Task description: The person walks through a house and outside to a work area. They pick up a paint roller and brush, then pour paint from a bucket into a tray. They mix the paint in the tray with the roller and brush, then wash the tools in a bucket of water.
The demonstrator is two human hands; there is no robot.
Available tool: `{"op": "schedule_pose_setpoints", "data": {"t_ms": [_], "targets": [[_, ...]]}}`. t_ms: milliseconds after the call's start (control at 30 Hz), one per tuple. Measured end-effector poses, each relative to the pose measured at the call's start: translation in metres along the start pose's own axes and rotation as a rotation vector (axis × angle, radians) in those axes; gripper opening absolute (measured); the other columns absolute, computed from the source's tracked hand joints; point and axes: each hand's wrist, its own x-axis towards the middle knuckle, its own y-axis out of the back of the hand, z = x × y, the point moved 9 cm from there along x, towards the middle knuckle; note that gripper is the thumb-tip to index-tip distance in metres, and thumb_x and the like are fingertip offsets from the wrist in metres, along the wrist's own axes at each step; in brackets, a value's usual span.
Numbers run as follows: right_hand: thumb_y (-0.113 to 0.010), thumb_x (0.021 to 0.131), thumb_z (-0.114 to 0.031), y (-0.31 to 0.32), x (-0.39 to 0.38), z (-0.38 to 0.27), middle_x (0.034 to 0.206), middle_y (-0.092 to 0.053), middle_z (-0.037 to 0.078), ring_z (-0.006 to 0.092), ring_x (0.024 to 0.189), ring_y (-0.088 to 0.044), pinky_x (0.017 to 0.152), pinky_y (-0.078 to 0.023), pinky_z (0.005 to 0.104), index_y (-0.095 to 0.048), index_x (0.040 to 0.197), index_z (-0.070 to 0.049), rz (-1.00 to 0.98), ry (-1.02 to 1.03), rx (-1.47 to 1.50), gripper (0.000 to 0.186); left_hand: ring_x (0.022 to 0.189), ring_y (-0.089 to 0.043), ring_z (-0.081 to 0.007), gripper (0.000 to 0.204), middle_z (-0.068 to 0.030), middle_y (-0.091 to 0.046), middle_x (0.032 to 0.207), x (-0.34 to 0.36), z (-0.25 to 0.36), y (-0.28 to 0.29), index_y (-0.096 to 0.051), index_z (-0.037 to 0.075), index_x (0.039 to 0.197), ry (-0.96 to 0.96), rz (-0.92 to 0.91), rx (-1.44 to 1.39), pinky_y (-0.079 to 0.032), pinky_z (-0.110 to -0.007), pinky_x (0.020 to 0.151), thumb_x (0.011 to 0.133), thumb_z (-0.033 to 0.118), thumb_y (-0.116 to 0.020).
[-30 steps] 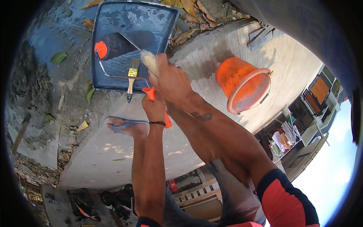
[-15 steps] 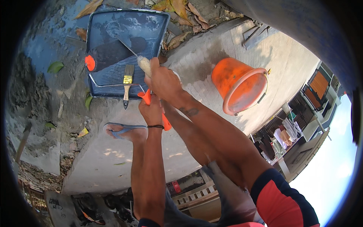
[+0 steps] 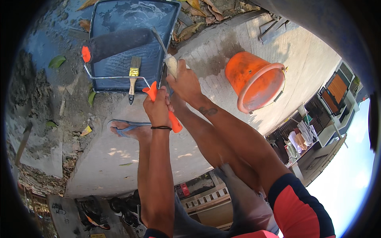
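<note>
We noted a change at the paint roller (image 3: 119, 44): half a second earlier its orange end cap (image 3: 86, 54) showed inside the left rim of the tray (image 3: 135, 18), whereas now the cap overlapped that rim and the dark sleeve looked larger in view. We judged the roller to have been raised and shifted leftward, though the single view did not settle its height. The left hand (image 3: 157, 106) grasped the roller's orange handle (image 3: 175, 122). The right hand (image 3: 185, 85) was wrapped round a pale-handled tool (image 3: 171, 64), whose thin metal blade had swung: previously it slanted across the sleeve, and now it pointed up steeply, its tip close by the sleeve's right-hand end. Contact between tip and sleeve we could not tell. For the work in hand we took this to mean that the blade no longer spanned the roller's face. The brush (image 3: 133, 83) kept its place across the tray's near edge, bristles inward, and the orange bucket (image 3: 246, 77) remained on the concrete (image 3: 206, 59) to the right.
</note>
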Motion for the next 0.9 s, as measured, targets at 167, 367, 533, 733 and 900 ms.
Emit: {"op": "schedule_pose_setpoints", "data": {"t_ms": [167, 367, 533, 733, 900], "targets": [[-0.061, 0.083, -0.023, 0.007, -0.017, -0.026, 0.08, -0.063, 0.029, 0.0484, 0.076, -0.062, 0.068, -0.05, 0.0546, -0.041, 0.105, 0.001, 0.039, 0.23, -0.179, 0.038, 0.04, -0.043, -0.0107, 0.02, -0.0009, -0.047, 0.058, -0.011, 0.011, -0.007, -0.054, 0.004, 0.077, 0.038, -0.005, -0.039, -0.035, -0.026, 0.037, 0.086, 0.017, -0.064], [-0.061, 0.083, -0.022, -0.003, 0.01, -0.039, 0.081, -0.065, 0.026, 0.045, 0.077, -0.065, 0.069, -0.051, 0.0525, -0.043, 0.102, 0.0, -0.092, 0.152, -0.098, 0.034, 0.039, -0.042, -0.0115, 0.018, -0.0009, -0.046, 0.058, -0.022, 0.017, 0.004, -0.054, 0.004, 0.077, 0.066, 0.017, -0.071, -0.035, -0.027, 0.037, 0.086, 0.016, -0.064], [-0.061, 0.083, -0.022, 0.008, 0.024, -0.073, 0.083, -0.066, 0.027, 0.0447, 0.08, -0.065, 0.071, -0.051, 0.0523, -0.043, 0.101, 0.001, -0.094, 0.145, -0.067, 0.034, 0.04, -0.042, -0.0113, 0.016, -0.0013, -0.047, 0.058, -0.021, 0.013, 0.012, -0.055, 0.003, 0.079, 0.084, 0.044, -0.036, -0.035, -0.026, 0.037, 0.086, 0.014, -0.063], [-0.06, 0.084, -0.025, 0.033, -0.01, -0.114, 0.083, -0.064, 0.028, 0.0466, 0.078, -0.063, 0.069, -0.05, 0.0534, -0.041, 0.108, 0.0, -0.075, 0.259, 0.062, 0.039, 0.041, -0.045, -0.0113, 0.014, -0.0028, -0.05, 0.059, -0.016, 0.011, 0.006, -0.057, 0.001, 0.082, 0.035, 0.05, -0.059, -0.036, -0.026, 0.037, 0.087, 0.013, -0.062], [-0.061, 0.083, -0.025, 0.044, -0.034, -0.165, 0.082, -0.065, 0.026, 0.0453, 0.076, -0.063, 0.068, -0.049, 0.053, -0.042, 0.109, -0.001, -0.121, 0.452, 0.038, 0.04, 0.041, -0.048, -0.0128, 0.011, -0.0064, -0.055, 0.061, -0.015, 0.012, 0.005, -0.057, -0.001, 0.084, -0.136, 0.081, -0.154, -0.037, -0.027, 0.036, 0.087, 0.009, -0.06]]}}
